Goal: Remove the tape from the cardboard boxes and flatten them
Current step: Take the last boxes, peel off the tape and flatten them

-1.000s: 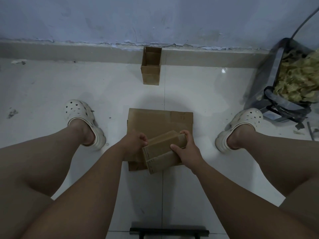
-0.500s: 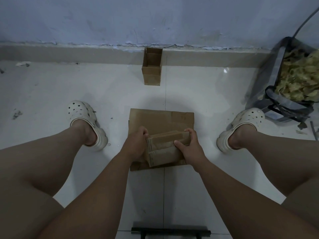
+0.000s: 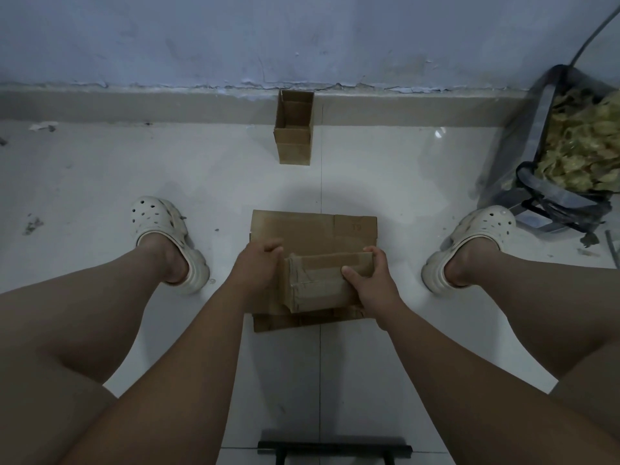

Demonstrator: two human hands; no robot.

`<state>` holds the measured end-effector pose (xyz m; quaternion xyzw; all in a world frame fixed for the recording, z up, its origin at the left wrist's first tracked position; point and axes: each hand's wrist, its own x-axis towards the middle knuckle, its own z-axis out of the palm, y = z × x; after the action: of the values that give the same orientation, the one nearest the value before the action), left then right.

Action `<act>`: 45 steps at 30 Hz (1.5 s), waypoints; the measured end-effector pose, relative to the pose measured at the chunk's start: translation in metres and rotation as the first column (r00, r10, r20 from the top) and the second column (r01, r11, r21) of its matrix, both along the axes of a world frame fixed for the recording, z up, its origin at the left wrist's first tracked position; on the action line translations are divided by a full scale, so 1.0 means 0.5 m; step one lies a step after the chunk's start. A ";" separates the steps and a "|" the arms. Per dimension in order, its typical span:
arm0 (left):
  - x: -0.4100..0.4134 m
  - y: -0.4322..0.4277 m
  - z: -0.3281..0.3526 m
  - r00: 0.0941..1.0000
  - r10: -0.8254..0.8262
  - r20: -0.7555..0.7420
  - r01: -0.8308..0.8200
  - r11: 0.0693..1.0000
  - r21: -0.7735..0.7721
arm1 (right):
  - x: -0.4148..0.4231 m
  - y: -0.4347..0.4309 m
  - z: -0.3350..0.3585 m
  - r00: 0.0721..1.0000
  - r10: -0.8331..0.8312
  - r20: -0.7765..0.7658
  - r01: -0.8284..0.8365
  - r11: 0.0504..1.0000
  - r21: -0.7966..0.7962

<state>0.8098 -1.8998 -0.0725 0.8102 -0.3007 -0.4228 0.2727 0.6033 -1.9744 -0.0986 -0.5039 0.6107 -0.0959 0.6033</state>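
Unreadable marking (image 3: 356, 226) on flat cardboard (image 3: 302, 229)

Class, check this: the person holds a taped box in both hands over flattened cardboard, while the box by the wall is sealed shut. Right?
No. The head view shows the box by the wall open, not sealed. The left hand and right hand do hold the taped box over the flattened cardboard.

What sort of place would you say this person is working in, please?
Probably an indoor room, perhaps a storeroom: a white tiled floor, a painted wall flaking at its base, and a bag stuffed with scraps.
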 end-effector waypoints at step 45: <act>-0.073 -0.004 0.025 0.972 0.228 0.055 -0.205 0.941 -0.271 | -0.004 -0.029 0.005 0.977 -0.196 0.084 0.180 0.968 0.174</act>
<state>0.7734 -1.9020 -0.0598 0.8124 -0.2746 -0.3113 0.4095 0.6014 -1.9886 -0.0961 -0.3863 0.6303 -0.1271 0.6614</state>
